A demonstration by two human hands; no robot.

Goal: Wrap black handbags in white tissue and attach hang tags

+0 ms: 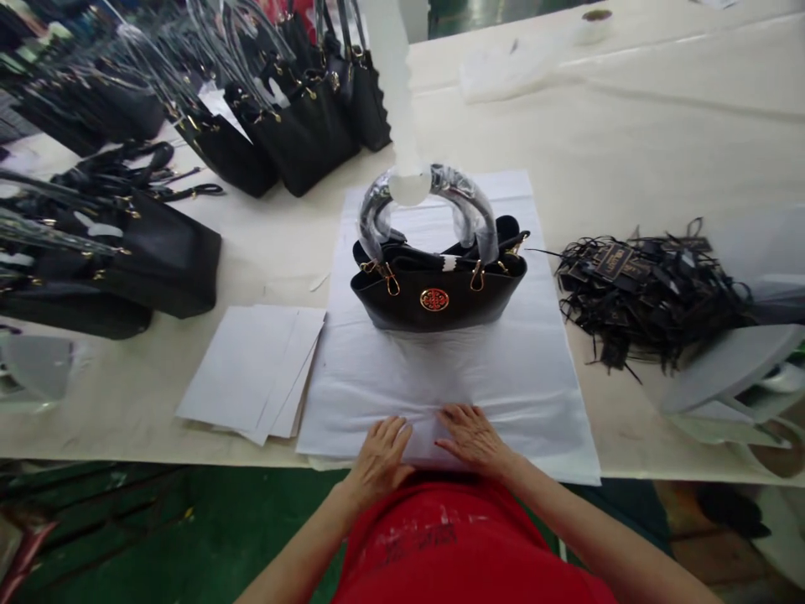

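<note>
- Our smooth black bag with a red-gold badge (pixel 469 309) stood upright on the thin white sheet (pixel 528 369).
- It looked light and bendy; its curved, plastic-wrapped handles (pixel 481 214) looked slippery but best to grab.
- Our left hand (pixel 381 453) and right hand (pixel 475 438) lay open on the sheet, holding nothing.
- Black string tags (pixel 647 294) lay right.
</note>
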